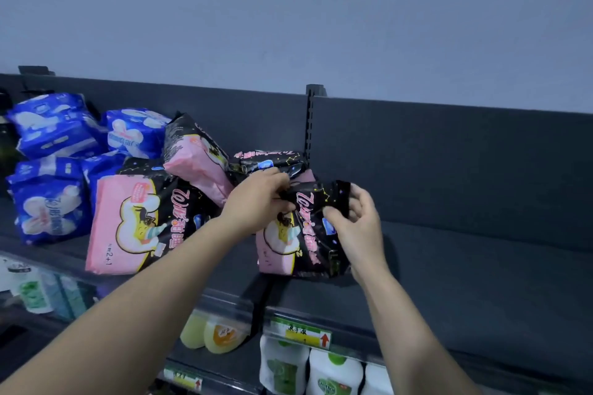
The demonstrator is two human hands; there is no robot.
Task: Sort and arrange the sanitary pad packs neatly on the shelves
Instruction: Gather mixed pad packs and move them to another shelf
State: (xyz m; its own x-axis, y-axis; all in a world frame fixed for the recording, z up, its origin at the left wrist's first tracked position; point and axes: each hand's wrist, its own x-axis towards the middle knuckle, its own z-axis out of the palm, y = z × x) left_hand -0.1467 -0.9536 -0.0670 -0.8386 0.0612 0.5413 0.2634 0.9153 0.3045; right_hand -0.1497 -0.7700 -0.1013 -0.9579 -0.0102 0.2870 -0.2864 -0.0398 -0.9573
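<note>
1. The dark shelf (465, 253) carries every pack.
2. The blue packs (54, 138) are piled at its left end, against the back panel.
3. The pink-and-black heap (141, 221) leans just right of them.
4. The held pack (301, 240) stands upright near the shelf's front edge, about midway along.
5. The left hand (256, 199) pinches its top left corner with curled fingers.
6. The right hand (356, 221) pinches the top right corner between thumb and fingers.

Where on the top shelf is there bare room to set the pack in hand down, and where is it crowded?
Free: the top shelf right of the upright post and the held pack, bare to the frame edge. Crowded: left of it, where pink-and-black packs pile against the blue packs.
</note>
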